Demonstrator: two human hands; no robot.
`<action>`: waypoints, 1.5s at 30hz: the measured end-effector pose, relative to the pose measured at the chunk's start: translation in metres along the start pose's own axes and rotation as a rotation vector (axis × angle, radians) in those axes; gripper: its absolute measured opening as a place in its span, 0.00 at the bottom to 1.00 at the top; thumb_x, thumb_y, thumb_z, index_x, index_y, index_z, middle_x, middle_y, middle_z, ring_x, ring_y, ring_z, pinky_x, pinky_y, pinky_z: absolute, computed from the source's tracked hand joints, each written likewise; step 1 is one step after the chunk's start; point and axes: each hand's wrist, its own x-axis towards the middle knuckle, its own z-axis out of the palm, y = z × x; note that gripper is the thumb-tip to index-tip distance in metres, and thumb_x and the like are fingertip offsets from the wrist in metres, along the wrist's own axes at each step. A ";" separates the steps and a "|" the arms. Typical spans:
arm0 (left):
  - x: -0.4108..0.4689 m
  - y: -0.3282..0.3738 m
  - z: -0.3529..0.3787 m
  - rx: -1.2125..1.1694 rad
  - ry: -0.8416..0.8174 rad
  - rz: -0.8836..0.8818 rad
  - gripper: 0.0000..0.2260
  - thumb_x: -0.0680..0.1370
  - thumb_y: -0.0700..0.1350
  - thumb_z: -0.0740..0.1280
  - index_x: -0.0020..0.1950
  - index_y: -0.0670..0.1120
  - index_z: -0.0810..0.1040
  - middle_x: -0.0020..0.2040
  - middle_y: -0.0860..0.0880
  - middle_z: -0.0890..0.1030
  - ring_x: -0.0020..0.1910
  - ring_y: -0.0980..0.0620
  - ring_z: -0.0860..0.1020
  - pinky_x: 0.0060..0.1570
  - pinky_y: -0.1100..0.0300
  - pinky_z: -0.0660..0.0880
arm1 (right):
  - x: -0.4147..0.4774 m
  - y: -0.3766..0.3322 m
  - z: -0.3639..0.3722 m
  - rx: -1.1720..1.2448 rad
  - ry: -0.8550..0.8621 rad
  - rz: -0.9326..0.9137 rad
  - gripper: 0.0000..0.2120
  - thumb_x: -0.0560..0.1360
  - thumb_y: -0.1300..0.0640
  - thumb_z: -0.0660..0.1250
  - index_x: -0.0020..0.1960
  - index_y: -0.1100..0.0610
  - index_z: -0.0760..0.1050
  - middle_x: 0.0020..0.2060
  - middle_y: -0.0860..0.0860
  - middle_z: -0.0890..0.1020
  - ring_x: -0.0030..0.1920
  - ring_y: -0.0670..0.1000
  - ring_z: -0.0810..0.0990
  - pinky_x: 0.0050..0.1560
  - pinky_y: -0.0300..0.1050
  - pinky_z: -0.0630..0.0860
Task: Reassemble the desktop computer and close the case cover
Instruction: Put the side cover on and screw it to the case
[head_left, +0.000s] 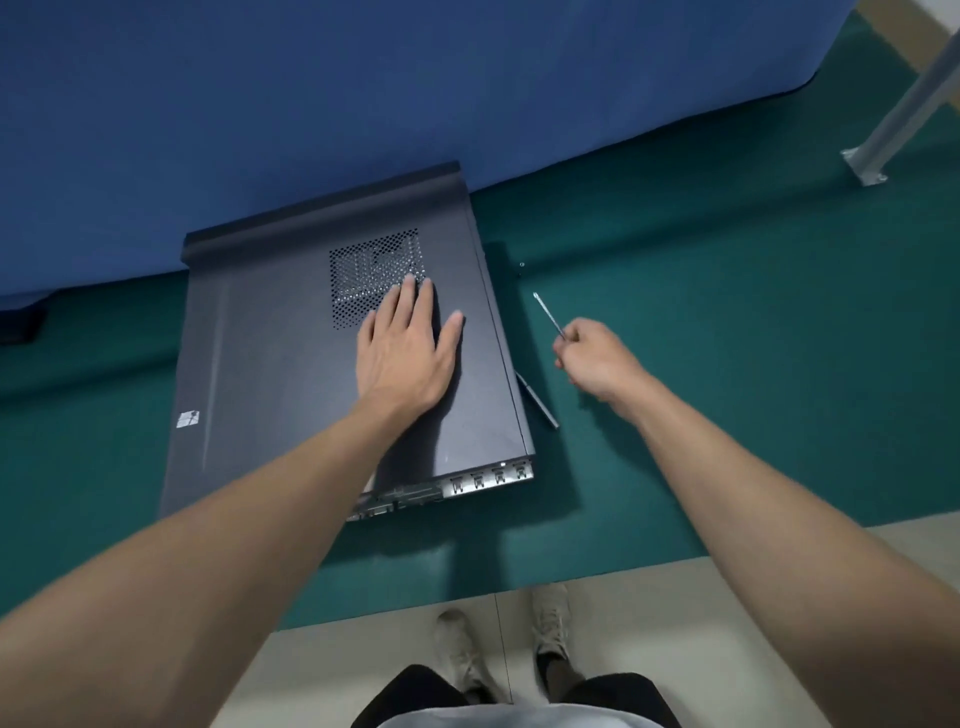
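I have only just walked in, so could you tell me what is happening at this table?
A person stands at a green table with a desktop computer case lying on its side, side cover already on. The left hand presses flat on the cover by the vent grille; the right hand grips a thin screwdriver to the case's right. What looks like a small screw lies on the table beyond, so screwing the cover down likely comes next.
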 end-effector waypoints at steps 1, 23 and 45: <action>0.006 0.000 0.003 0.005 0.018 -0.003 0.29 0.81 0.63 0.44 0.79 0.50 0.52 0.80 0.52 0.52 0.78 0.53 0.49 0.74 0.51 0.46 | 0.017 -0.004 0.000 -0.086 0.003 -0.012 0.06 0.78 0.54 0.59 0.46 0.55 0.73 0.51 0.58 0.80 0.51 0.59 0.77 0.47 0.47 0.72; 0.007 0.002 0.008 -0.011 0.078 -0.072 0.29 0.80 0.63 0.46 0.79 0.52 0.55 0.79 0.54 0.54 0.78 0.58 0.48 0.75 0.53 0.47 | 0.189 -0.026 0.029 -0.572 0.319 -0.244 0.11 0.74 0.61 0.60 0.53 0.56 0.78 0.50 0.61 0.80 0.48 0.66 0.78 0.47 0.54 0.73; 0.011 -0.001 0.007 -0.076 0.072 -0.057 0.29 0.80 0.63 0.48 0.78 0.52 0.58 0.79 0.54 0.56 0.77 0.57 0.50 0.74 0.51 0.47 | 0.085 -0.053 -0.005 -0.309 0.324 -0.286 0.08 0.77 0.53 0.66 0.51 0.58 0.75 0.49 0.60 0.81 0.52 0.63 0.75 0.51 0.49 0.70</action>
